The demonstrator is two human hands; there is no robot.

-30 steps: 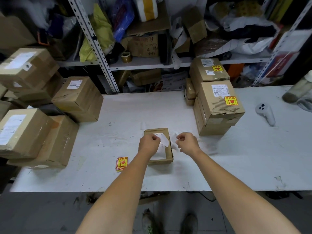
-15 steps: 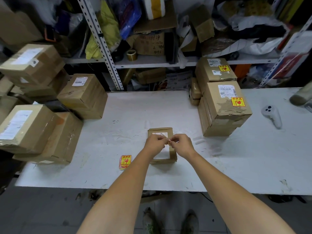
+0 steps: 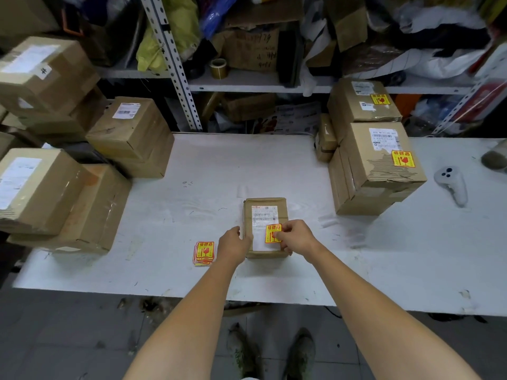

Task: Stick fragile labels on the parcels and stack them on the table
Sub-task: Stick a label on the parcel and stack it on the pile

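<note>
A small brown parcel [image 3: 264, 212] with a white shipping label lies on the white table [image 3: 247, 165] in front of me. A yellow-and-red fragile label [image 3: 272, 233] sits on its near right corner, and my right hand [image 3: 295, 237] pinches that label there. My left hand [image 3: 233, 244] rests against the parcel's left side, fingers curled round its edge. A small pile of fragile labels [image 3: 204, 253] lies on the table left of my left hand. Stacked parcels [image 3: 380, 160] bearing fragile labels stand at the right.
Unlabelled brown boxes [image 3: 129, 135] are piled at the table's left end and beyond it. A white controller [image 3: 452, 185] lies at the far right. Cluttered metal shelving [image 3: 175, 78] stands behind the table.
Both hands were together over the parcel, peeling a label. Now they are apart: the right hand has brought the fragile label down onto the parcel and the left has moved to its side.
</note>
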